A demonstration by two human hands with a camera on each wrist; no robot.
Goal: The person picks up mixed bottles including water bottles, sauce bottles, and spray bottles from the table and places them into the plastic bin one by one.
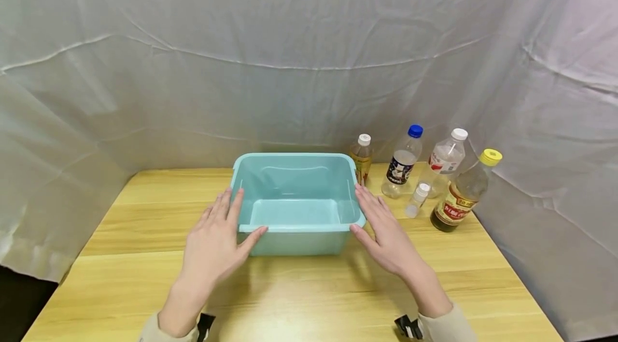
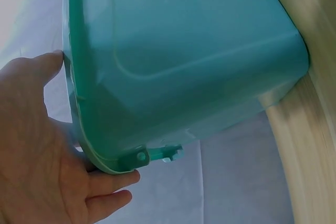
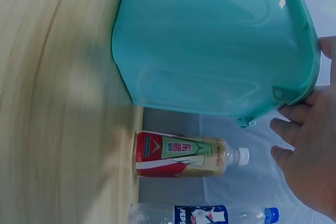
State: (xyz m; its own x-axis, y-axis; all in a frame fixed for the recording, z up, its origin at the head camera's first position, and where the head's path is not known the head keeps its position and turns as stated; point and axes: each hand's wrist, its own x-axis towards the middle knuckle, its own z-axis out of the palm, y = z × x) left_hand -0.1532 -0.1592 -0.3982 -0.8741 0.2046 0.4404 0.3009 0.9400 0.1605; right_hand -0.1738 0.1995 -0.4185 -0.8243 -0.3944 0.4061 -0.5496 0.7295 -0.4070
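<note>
A rectangular turquoise plastic basin (image 1: 299,245) stands on a pale wood-grain table (image 1: 299,304) at the centre of the head view. The left hand (image 1: 212,243), left of centre, touches the rim at the basin's near left corner, fingers extended, thumb spread to the front edge. The right hand (image 1: 386,237), right of centre, mirrors this at the near right corner. Neither hand is curled round the rim.

Standing at right of frame: a white-capped bottle with red-and-tan label (image 1: 361,164), just beside the basin; a clear plastic bottle with blue cap (image 1: 401,165); a clear plastic bottle with white cap (image 1: 444,157); a small clear white-capped vial (image 1: 417,200); and a yellow-capped bottle holding dark liquid (image 1: 458,200). Creased grey fabric (image 1: 289,63) spans the upper frame.
</note>
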